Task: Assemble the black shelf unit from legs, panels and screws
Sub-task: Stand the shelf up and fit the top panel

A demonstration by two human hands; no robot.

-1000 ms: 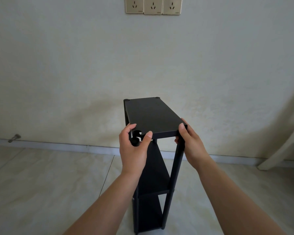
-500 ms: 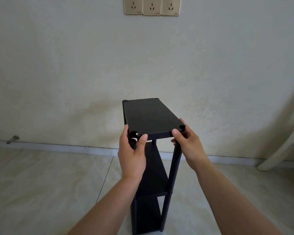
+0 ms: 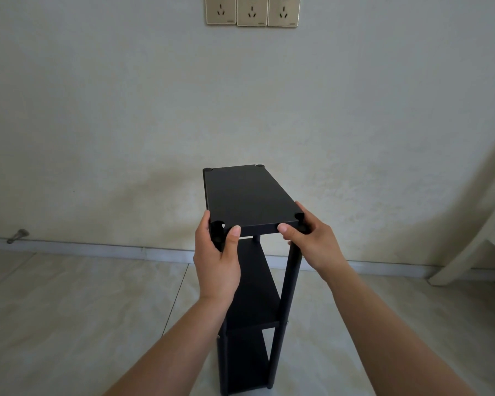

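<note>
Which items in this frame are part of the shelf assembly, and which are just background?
In the job:
black shelf unit
top panel
left hand, gripping the near-left corner
right hand, gripping the near-right corner

Background:
wall sockets
metal door stop
white furniture leg

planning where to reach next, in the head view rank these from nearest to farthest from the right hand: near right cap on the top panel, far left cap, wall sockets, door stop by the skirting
1. near right cap, under the right hand, at the top panel corner.
2. far left cap, across the panel.
3. wall sockets and door stop, up the wall and low left: too close to call.
</note>
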